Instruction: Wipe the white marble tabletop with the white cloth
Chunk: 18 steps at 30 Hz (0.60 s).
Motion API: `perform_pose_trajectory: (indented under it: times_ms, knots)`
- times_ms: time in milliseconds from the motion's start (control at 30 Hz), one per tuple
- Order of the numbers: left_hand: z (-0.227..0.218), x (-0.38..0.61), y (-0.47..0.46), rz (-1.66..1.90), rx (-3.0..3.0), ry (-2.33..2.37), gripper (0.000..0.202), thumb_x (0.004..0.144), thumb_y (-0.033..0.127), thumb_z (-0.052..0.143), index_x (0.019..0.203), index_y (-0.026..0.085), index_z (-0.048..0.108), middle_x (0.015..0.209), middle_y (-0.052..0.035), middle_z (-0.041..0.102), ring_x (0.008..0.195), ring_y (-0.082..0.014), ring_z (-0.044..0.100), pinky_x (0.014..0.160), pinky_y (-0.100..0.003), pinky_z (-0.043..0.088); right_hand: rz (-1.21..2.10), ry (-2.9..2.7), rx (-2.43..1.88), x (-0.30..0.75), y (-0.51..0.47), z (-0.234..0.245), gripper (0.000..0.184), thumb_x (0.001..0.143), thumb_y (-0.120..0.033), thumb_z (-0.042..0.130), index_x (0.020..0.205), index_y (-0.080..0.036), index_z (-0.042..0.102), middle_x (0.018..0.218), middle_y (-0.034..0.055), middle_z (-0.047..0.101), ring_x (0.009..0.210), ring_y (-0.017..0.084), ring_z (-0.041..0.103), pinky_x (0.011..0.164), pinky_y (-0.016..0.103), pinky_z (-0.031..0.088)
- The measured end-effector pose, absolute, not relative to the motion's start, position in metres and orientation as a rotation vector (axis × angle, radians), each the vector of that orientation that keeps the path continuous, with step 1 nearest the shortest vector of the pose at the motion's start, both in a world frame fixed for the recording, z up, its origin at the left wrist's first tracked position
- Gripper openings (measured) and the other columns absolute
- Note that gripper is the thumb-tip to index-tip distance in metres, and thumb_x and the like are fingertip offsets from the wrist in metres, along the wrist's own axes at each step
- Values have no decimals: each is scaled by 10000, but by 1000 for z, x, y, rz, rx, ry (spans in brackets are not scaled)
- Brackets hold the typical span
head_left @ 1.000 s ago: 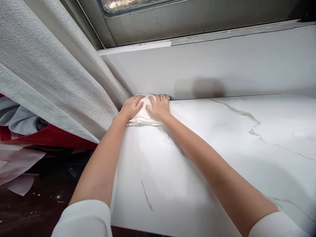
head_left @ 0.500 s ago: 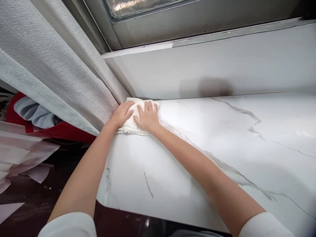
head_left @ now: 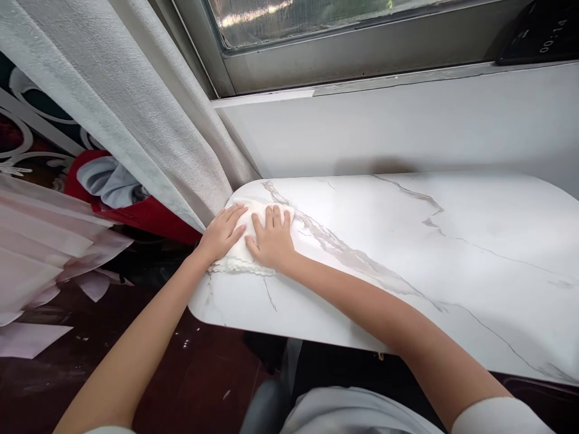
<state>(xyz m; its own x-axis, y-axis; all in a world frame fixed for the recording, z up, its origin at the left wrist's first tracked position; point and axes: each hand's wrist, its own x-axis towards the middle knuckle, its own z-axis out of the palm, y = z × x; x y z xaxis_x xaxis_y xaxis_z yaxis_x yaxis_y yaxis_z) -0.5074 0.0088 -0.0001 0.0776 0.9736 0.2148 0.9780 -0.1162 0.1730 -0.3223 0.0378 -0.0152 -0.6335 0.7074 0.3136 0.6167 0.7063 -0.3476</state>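
Note:
A folded white cloth (head_left: 239, 259) lies on the left end of a white marble-patterned table (head_left: 407, 241). Both my hands press flat on it. My left hand (head_left: 221, 232) covers its left side, right by the table's left edge and the curtain. My right hand (head_left: 271, 241) lies on its right side, fingers stretched out and pointing away from me. Most of the cloth is hidden under my palms; only its scalloped near edge and a strip between my hands show.
A grey curtain (head_left: 136, 102) hangs down to the table's left corner. Behind the table rise a white wall and a window frame (head_left: 344, 54). A dark device (head_left: 538, 33) sits on the sill at top right. Red and grey fabric (head_left: 117, 193) and pale sheets (head_left: 40, 241) lie left over a dark floor.
Both hands have slid the cloth from the far back corner toward me along the table's left end. The view has pulled back, showing the table's near edge.

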Motion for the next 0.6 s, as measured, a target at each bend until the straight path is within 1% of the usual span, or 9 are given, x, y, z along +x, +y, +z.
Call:
perform_pose_trajectory:
  times_ms: [267, 400, 500, 600]
  knots:
    - [-2, -494, -71, -448, -2242, -2078, 525, 996, 463, 307, 1444, 220, 434, 1510, -86, 485, 1434, -265, 393, 1214, -501, 259, 231, -2590, -895, -304, -31, -7, 617, 1010, -391, 345, 1495, -8, 372, 1520, 346, 322, 1430, 483, 275, 1116, 712, 155]
    - [-6, -499, -105, -531, -2228, -2099, 485, 1006, 443, 337, 1431, 242, 457, 1496, -66, 505, 1421, -245, 417, 1219, -477, 265, 169, -2629, -707, -302, -60, -6, 588, 1010, -355, 324, 1471, 2, 400, 1507, 327, 363, 1412, 482, 311, 1105, 738, 185]
    - [-9, -504, -122, -600, -2230, -2089, 459, 1014, 407, 350, 1437, 262, 451, 1504, -62, 498, 1424, -233, 413, 1223, -483, 254, 133, -2623, -608, -301, -73, -5, 592, 1000, -355, 336, 1455, 16, 408, 1487, 313, 402, 1398, 464, 345, 1119, 727, 199]
    - [-10, -508, -128, -617, -2220, -2104, 459, 1011, 401, 350, 1445, 282, 444, 1507, -63, 493, 1422, -231, 412, 1226, -487, 249, 189, -2679, -568, -301, -72, 3, 594, 990, -370, 344, 1439, 11, 430, 1476, 304, 419, 1394, 463, 350, 1130, 722, 191]
